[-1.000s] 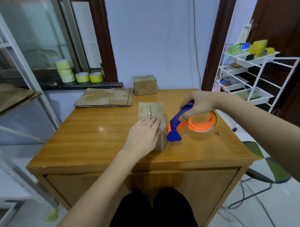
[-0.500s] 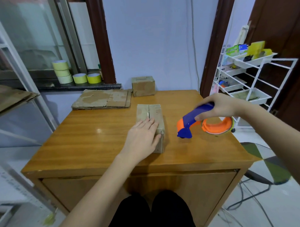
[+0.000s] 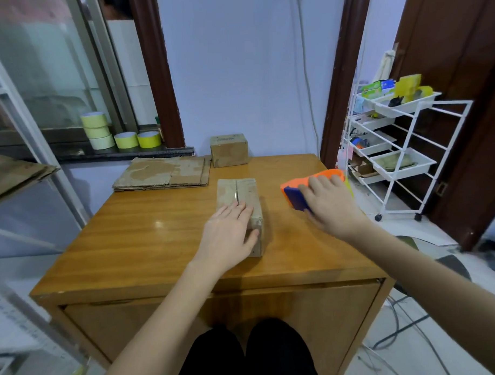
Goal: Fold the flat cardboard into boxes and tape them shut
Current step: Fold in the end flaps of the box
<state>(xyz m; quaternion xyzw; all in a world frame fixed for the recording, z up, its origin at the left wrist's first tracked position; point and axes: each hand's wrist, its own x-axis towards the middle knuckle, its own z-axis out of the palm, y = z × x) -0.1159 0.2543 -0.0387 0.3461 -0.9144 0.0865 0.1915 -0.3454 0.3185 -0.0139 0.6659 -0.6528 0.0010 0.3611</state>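
A small folded cardboard box (image 3: 241,191) lies on the wooden table (image 3: 147,235), its top flaps meeting along a centre seam. My left hand (image 3: 228,233) rests flat on the near end of the box, fingers straight and thumb against its right side. To the right, my right hand (image 3: 329,205) grips the blue handle of an orange tape dispenser (image 3: 300,192), held above the table's right side. A stack of flat cardboard (image 3: 161,173) lies at the far left corner. A finished box (image 3: 229,150) stands at the far edge.
Several yellow tape rolls (image 3: 125,139) sit on the dark window sill behind the table. A white wire rack (image 3: 394,154) with trays stands to the right. More flat cardboard (image 3: 13,173) lies on a shelf at the left. My knees show below the table front.
My right hand has turned the tape dispenser so its back faces me, and lifted it a little farther from the box. My left hand stays on the box.
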